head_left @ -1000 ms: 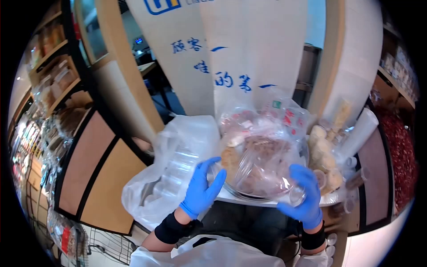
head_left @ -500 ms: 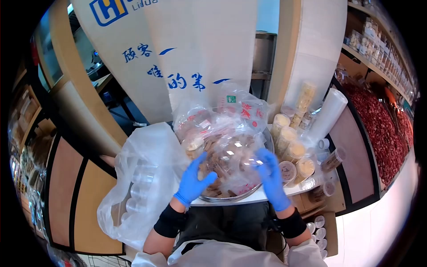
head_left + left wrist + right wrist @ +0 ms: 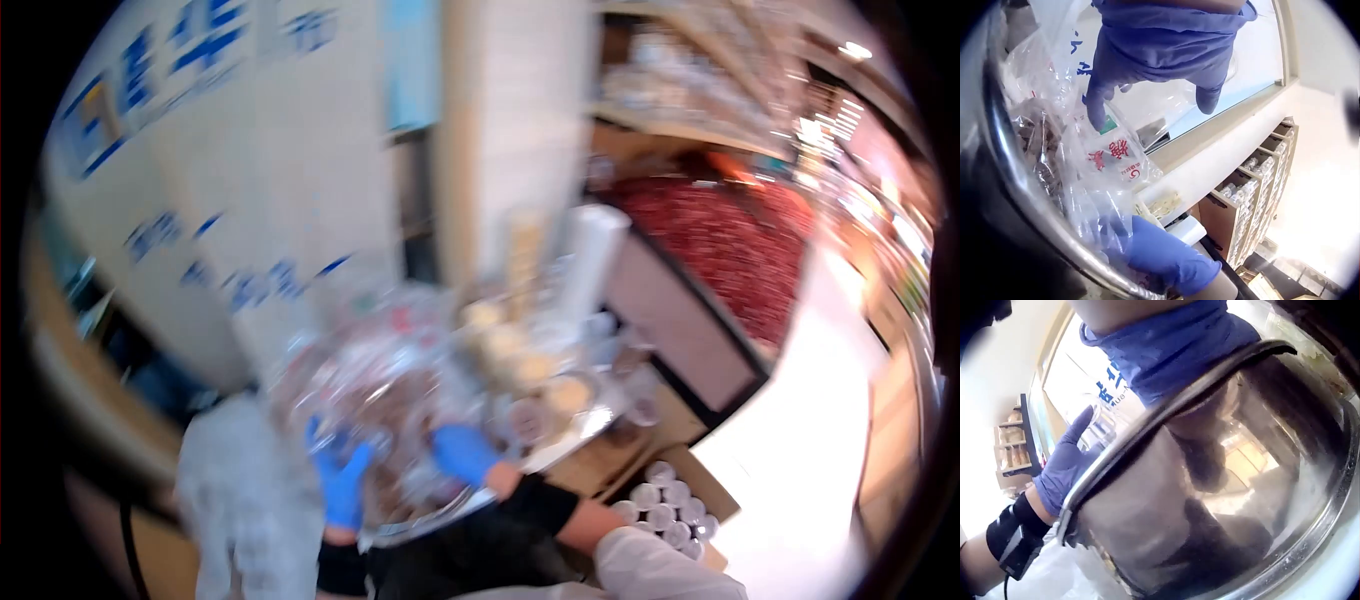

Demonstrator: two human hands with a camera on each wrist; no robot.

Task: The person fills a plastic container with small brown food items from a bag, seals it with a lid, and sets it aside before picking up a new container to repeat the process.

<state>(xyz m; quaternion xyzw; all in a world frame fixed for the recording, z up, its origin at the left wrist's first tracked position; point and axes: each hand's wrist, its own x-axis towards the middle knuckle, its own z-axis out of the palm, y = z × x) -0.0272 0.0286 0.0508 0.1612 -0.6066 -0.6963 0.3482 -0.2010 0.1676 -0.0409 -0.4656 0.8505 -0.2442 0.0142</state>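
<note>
Both hands wear blue gloves. My left hand (image 3: 340,490) is over the left side of a shiny metal basin (image 3: 1247,469), its thumb and fingers round a clear plastic jar (image 3: 1100,428). Brown pieces (image 3: 400,405) lie in the basin, partly under a clear plastic bag (image 3: 1116,150) with red print. My right hand (image 3: 465,455) reaches down inside the basin's right side, against the clear plastic. In the right wrist view the basin wall hides its fingers; whether they grip anything, I cannot tell.
Filled jars (image 3: 510,350) and a white roll (image 3: 590,265) stand right of the basin. Below right is a cardboard box (image 3: 725,480) of clear jars. A white plastic bag (image 3: 225,480) hangs at the left. Farther right is a bin of red goods (image 3: 700,245).
The head view has swung right and is blurred. My right hand has gone from beside the clear jar down into the basin. My left hand stays with the jar at the basin's left.
</note>
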